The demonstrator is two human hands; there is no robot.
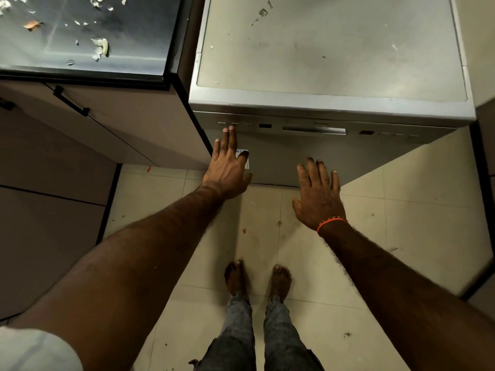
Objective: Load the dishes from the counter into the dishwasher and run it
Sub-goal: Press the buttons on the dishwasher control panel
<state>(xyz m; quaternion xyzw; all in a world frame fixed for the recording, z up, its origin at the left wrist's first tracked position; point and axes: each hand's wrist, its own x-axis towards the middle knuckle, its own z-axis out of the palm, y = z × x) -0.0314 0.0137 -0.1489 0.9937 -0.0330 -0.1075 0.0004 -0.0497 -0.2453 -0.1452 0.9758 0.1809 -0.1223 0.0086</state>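
Note:
A silver dishwasher [332, 49] stands in front of me with its door shut. Its control strip [316, 128] runs along the top of the door, with buttons at the left and right ends and a recessed handle [314, 129] in the middle. My left hand [227, 167] reaches up with straight fingers, its fingertips at the left-hand buttons [227, 124]. My right hand [318, 194] hovers flat with spread fingers before the lower door, holding nothing. No dishes are in sight.
A dark countertop [80, 36] strewn with food scraps lies at the upper left, above beige cabinet doors with a black handle [71, 101]. My bare feet [257, 279] stand on pale floor tiles [401, 223] with scattered crumbs.

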